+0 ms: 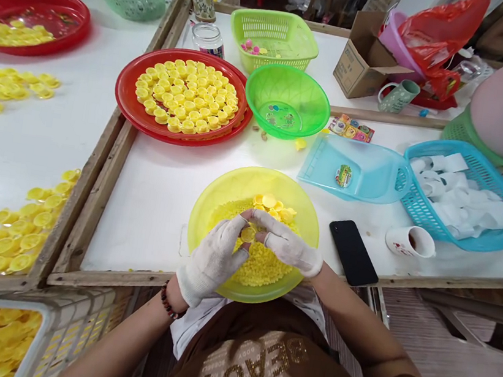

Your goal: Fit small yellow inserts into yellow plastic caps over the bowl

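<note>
White gloves with bare fingertips cover both my hands, which meet over a yellow bowl [207, 192]. A small round yellow plastic cup [248, 233] is between their fingertips. My left hand [214, 258] curls its thumb and fingers around the cup from the left. From the right, my right hand [288, 246] pinches at the same cup, its fingertips partly hidden. Many small yellow beads [264, 268] fill the bowl below. Several loose yellow cups [269, 202] lie on the beads at the bowl's far side.
Behind the bowl are a red tray [125, 88] of yellow cups and a green basin [308, 109]. To the right lie a blue scoop [374, 174], a black phone [353, 251], a mug [410, 241] and a blue basket [471, 242]. A wooden rail [91, 210] borders the left.
</note>
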{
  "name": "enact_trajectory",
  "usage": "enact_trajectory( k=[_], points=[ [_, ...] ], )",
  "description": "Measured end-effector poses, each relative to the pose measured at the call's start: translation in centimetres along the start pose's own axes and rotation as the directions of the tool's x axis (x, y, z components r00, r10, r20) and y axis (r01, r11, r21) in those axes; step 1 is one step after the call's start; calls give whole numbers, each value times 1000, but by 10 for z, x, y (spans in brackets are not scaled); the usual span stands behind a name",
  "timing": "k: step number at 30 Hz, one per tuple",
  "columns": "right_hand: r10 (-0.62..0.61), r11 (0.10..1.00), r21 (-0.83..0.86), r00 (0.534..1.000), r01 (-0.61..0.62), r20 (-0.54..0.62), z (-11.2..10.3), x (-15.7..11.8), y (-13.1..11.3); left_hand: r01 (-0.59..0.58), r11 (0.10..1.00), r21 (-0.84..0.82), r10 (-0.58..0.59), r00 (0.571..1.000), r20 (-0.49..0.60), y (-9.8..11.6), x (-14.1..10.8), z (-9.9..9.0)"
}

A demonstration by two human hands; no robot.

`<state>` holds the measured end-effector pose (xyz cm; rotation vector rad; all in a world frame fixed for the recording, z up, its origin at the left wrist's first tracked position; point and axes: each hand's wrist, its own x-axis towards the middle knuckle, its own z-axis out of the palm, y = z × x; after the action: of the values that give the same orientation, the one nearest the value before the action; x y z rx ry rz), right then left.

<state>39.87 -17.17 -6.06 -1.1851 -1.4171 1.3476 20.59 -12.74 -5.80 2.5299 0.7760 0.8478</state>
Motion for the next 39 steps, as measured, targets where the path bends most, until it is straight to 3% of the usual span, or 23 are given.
enact_trajectory(
  k=[3, 5, 9, 12, 15, 18, 23, 25, 29, 34, 39],
  points=[
    [-17, 988, -153, 994, 1, -109, 5, 3, -2, -11, 999, 47, 10, 1000, 17, 1, -1, -1],
    [21, 979, -198, 995, -40, -96, 8, 4, -6, -36, 997, 63, 35, 999, 22, 2, -1, 0],
    [121, 992, 26, 992, -121, 19, 5, 4, -5, -32, 997, 71, 30, 999, 20, 2, -1, -1],
    [165, 969, 190, 985, -155, -40, 3, 3, -2, 11, 998, 65, -12, 1000, 18, -1, -1, -3],
    [127, 992, 10, 985, -127, -118, 5, 4, -3, 14, 998, 59, -15, 1000, 20, -2, -1, -3],
    [92, 976, -192, 993, -104, -72, 6, 4, -5, 1, 998, 58, -2, 1000, 12, -2, -2, -2],
    [209, 965, 179, 975, -193, -77, 4, 1, 1, 65, 996, 67, -65, 998, -1, -6, -3, -5],
    [203, 974, 122, 972, -189, -116, 5, 1, 2, 65, 995, 73, -65, 998, -6, -8, -4, -4],
    [118, 974, -177, 986, -139, -121, 8, 3, -2, 16, 995, 101, -14, 1000, -12, -5, -5, 3],
    [224, 974, 46, 969, -221, -99, 3, 1, 1, 44, 995, 88, -44, 999, -3, -7, -7, 3],
    [176, 972, -129, 973, -195, -148, 6, -1, 3, 163, 986, -37, -162, 986, 23, -9, -10, -6]
  ],
)
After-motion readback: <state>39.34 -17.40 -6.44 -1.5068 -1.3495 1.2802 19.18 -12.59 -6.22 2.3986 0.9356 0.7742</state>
